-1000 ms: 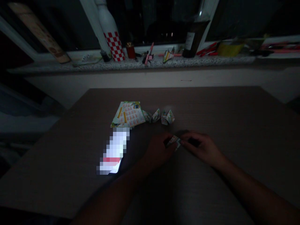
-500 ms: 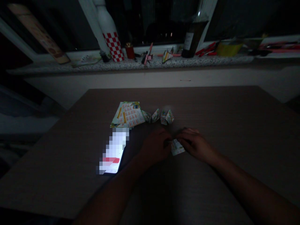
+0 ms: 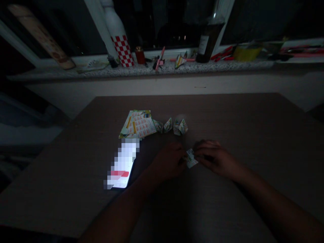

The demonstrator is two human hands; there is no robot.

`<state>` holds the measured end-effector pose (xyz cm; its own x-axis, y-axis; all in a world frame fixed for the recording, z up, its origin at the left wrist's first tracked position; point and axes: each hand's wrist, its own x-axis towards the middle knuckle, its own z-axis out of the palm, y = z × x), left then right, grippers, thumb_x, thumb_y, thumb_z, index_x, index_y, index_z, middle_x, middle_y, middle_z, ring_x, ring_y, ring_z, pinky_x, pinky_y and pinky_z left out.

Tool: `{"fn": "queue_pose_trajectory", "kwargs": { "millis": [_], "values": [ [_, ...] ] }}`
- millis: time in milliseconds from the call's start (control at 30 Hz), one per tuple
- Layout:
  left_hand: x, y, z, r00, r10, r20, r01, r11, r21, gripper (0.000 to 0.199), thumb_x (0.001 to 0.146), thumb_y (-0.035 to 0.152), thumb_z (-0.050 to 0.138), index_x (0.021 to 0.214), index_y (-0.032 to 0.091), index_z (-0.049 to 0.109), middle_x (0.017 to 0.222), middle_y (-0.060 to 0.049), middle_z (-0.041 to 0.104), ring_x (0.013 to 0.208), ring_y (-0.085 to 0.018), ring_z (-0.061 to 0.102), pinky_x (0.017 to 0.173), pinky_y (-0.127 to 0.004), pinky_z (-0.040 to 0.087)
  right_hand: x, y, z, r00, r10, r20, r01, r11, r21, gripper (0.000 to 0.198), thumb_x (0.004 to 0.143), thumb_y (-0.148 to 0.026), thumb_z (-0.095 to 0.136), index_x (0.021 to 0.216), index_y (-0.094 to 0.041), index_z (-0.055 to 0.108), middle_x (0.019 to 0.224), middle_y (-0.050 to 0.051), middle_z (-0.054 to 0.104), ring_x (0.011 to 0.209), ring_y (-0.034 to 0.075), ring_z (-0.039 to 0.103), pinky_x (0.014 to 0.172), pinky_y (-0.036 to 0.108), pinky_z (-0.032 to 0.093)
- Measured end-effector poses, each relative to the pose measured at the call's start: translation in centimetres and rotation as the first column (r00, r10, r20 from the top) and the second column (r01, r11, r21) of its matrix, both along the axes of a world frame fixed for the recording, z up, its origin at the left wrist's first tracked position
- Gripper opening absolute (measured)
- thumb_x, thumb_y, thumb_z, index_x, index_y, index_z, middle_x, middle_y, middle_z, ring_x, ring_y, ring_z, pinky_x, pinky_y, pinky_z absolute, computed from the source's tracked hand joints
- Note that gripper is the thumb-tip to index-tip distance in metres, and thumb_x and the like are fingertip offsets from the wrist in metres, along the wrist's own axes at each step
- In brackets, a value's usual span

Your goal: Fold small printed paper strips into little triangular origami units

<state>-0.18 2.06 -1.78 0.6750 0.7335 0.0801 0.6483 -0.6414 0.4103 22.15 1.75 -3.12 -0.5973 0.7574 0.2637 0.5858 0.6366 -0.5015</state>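
Observation:
A small folded piece of printed paper (image 3: 191, 159) lies on the table between my two hands. My left hand (image 3: 171, 160) has its fingers curled and closed on the paper's left edge. At the right edge, the fingertips of my right hand (image 3: 215, 157) are pinched against the paper. The dim light hides just where each thumb sits. Beyond my hands stand several small folded paper pieces (image 3: 183, 127) in a row. Left of them is a stack of printed sheets (image 3: 139, 125), with a lit phone (image 3: 123, 163) in front of it.
The brown table (image 3: 227, 114) reaches to a wall under a stone windowsill (image 3: 101, 72). On the sill stand a red-and-white checkered bottle (image 3: 123, 49), a dark bottle (image 3: 205, 45), a small red jar (image 3: 140, 55), pens (image 3: 160, 60) and a yellow container (image 3: 246, 53).
My right hand has shifted slightly right and down, uncovering more of the paper. The paper now looks smaller and differently turned. Left hand, phone and stack stay about where they were.

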Motion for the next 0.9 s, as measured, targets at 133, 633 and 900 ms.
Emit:
{"fn": "queue_pose_trajectory", "kwargs": {
  "millis": [133,633,900],
  "values": [
    [-0.08,-0.03,0.12,1.000,-0.017,0.010,0.017,1.000,-0.018,0.024,0.081,0.031,0.061,0.101,0.019,0.064,0.098,-0.006,0.059,0.095,-0.021,0.054,0.085,-0.032,0.043,0.57,-0.23,0.29,0.998,0.047,0.048,-0.046,0.999,-0.016,0.018,0.082,-0.024,0.067,0.100,-0.026,0.067,0.103,0.003,0.067,0.100,0.021,0.060,0.092,0.040,0.038],
    [-0.57,0.56,-0.16,0.996,-0.078,0.032,0.079,0.996,-0.045,0.029,0.086,0.042,0.059,0.104,0.020,0.067,0.098,-0.004,0.059,0.095,-0.019,0.054,0.083,-0.029,0.042,0.56,-0.04,0.33,0.995,0.050,0.088,-0.048,0.998,-0.031,0.016,0.086,-0.027,0.063,0.101,-0.027,0.068,0.103,0.003,0.067,0.100,0.020,0.059,0.091,0.039,0.038],
    [-0.38,0.55,-0.16,0.996,-0.089,0.029,0.090,0.995,-0.040,0.030,0.093,0.040,0.048,0.098,0.019,0.069,0.094,-0.004,0.061,0.089,-0.017,0.055,0.080,-0.028,0.041,0.72,0.02,0.20,0.995,0.027,0.092,-0.025,0.999,-0.024,0.017,0.085,-0.029,0.063,0.100,-0.027,0.069,0.104,0.005,0.065,0.101,0.022,0.059,0.089,0.040,0.039]
  ]
}}
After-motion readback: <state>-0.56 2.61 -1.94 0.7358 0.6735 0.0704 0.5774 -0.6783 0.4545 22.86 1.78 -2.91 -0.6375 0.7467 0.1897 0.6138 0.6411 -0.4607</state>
